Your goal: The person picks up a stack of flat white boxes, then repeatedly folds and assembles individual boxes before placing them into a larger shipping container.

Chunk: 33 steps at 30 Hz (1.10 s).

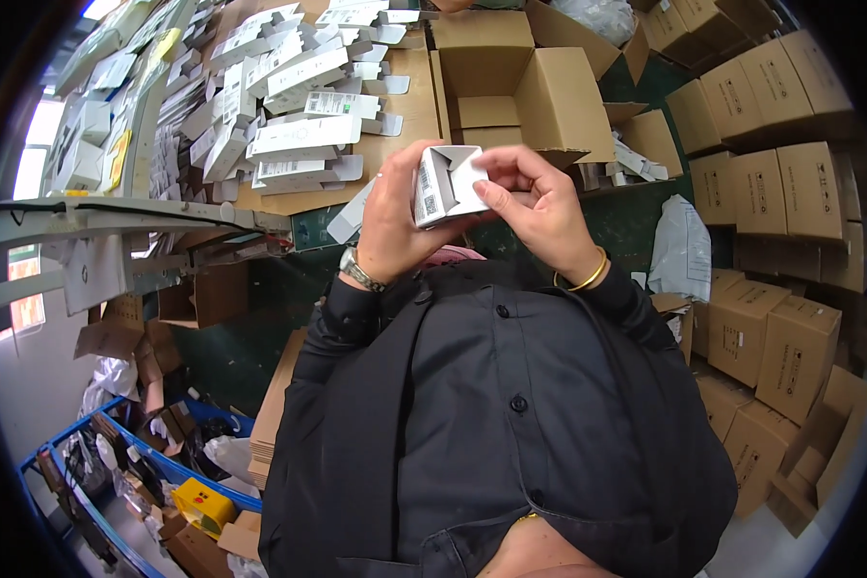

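In front of my chest, a small white carton [433,200] with a printed label on its side is held up, its top end unfolded so the inside shows. My left hand [387,214] is wrapped around its left side. At the carton's right edge, the thumb and fingers of my right hand [541,207] pinch the white flap. Beyond my hands, many similar white cartons [303,77] lie heaped on the brown table [405,116], several with end flaps sticking out. A pale carton part [353,217] shows just left of my left hand.
A large brown cardboard box [566,101] stands with its flaps up at the table's right. Sealed brown cartons [778,188] are stacked along the right side. A white plastic sack [681,246] stands before them. Blue-framed bins [178,467] with scraps and a yellow box [203,506] are at lower left.
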Tool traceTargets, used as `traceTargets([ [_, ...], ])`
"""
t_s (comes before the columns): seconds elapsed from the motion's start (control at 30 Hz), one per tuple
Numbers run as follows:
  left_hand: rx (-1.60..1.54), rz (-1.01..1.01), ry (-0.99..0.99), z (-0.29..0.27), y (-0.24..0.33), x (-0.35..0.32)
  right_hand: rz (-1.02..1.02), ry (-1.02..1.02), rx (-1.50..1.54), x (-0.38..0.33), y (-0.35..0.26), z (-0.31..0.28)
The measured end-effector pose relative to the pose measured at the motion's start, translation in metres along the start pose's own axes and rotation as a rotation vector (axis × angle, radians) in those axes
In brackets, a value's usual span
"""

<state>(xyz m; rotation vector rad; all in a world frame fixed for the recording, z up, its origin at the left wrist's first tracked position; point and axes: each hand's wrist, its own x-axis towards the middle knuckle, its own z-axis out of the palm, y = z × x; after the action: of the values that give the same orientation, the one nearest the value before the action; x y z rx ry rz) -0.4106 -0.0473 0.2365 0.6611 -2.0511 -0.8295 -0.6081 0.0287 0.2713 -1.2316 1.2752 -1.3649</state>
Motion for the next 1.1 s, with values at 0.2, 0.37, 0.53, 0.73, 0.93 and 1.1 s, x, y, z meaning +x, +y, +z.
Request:
traceTargets([
  [0.2, -0.243, -0.074, -0.185, -0.011, 0.003, -0.009, 0.097, -0.213, 0.018, 0.006, -0.009, -0.012],
  [0.37, -0.156, 0.039, -0.237, -0.016, 0.0, -0.01, 0.19, -0.275, -0.101, 0.01, -0.016, -0.018],
  [0.53, -0.12, 0.039, -0.282, -0.012, -0.002, -0.012, 0.248, -0.318, -0.127, 0.008, -0.01, -0.02],
  [0.73, -0.069, 0.055, -0.288, -0.007, -0.002, -0.013, 0.168, -0.255, -0.146, 0.0, 0.005, -0.02],
  [0.93, 0.006, 0.063, -0.19, -0.002, -0.006, -0.012, 0.056, -0.169, -0.153, -0.003, 0.001, -0.012],
  [1.1, 0.005, 0.115, -0.053, -0.002, -0.001, -0.006, -0.025, -0.113, -0.095, -0.004, -0.005, -0.007],
])
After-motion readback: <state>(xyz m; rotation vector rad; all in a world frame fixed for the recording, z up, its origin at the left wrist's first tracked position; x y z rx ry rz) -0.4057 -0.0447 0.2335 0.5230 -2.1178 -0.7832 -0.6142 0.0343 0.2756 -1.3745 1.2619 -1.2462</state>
